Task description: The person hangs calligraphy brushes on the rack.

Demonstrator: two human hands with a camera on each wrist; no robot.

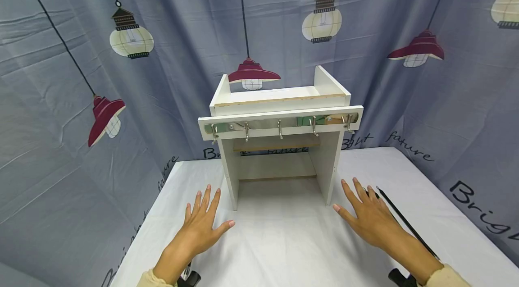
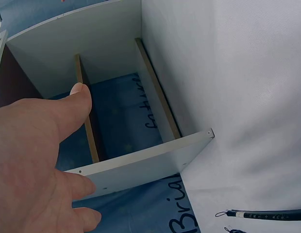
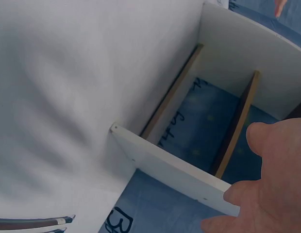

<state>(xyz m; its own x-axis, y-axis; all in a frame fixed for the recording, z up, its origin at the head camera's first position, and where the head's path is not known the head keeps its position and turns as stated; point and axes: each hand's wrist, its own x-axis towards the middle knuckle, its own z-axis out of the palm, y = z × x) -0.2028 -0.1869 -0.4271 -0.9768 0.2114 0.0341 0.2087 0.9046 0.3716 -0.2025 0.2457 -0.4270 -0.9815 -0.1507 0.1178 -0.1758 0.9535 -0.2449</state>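
A small white shelf unit [image 1: 279, 101] stands upright at the back of the table, with a hook rail [image 1: 279, 123] fixed across its front and several metal hooks hanging from it. My left hand [image 1: 201, 228] is in front of its left side, fingers spread, holding nothing. On the other side, my right hand [image 1: 371, 217] is also spread and holds nothing, near the lower right panel. Both wrist views look into the open lower part, where wood-edged boards [image 2: 158, 90] run between the side panels [image 3: 165, 160]. A thin black rod [image 1: 407, 224] lies beside the right hand.
White cloth covers the table [image 1: 284, 251]. Behind it hangs a blue-grey curtain [image 1: 182, 75] printed with lamps and lettering. In the right wrist view, two thin dark rods [image 3: 34, 223] with small end loops lie on the cloth.
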